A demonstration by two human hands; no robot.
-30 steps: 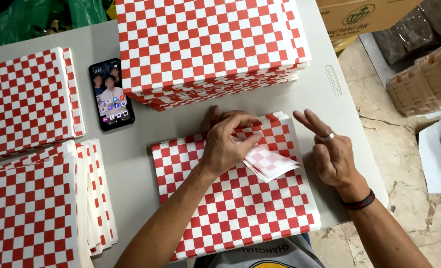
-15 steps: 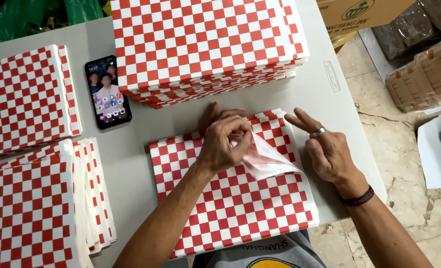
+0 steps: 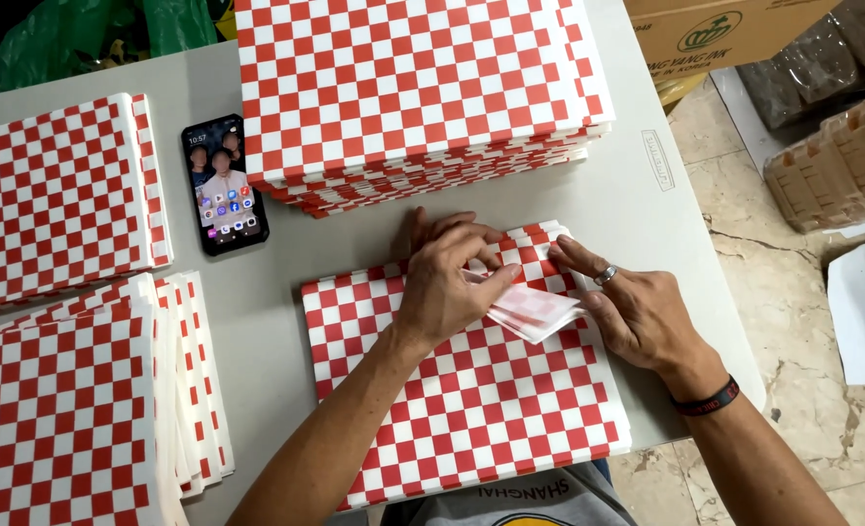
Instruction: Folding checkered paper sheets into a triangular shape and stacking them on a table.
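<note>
At the bottom centre of the frame a checkered sheet [image 3: 471, 409] lay on the table [image 3: 286, 244], its near edge at the table's rim. The left hand [image 3: 447, 282] pinched a folded corner flap [image 3: 534, 310] between its fingers; the right hand [image 3: 637, 312], fingers loose and spread, pressed flat beside it. Bare table ran behind them to a tall stack [image 3: 413, 88] at the top, with a phone [image 3: 223, 185] at upper left.
</note>
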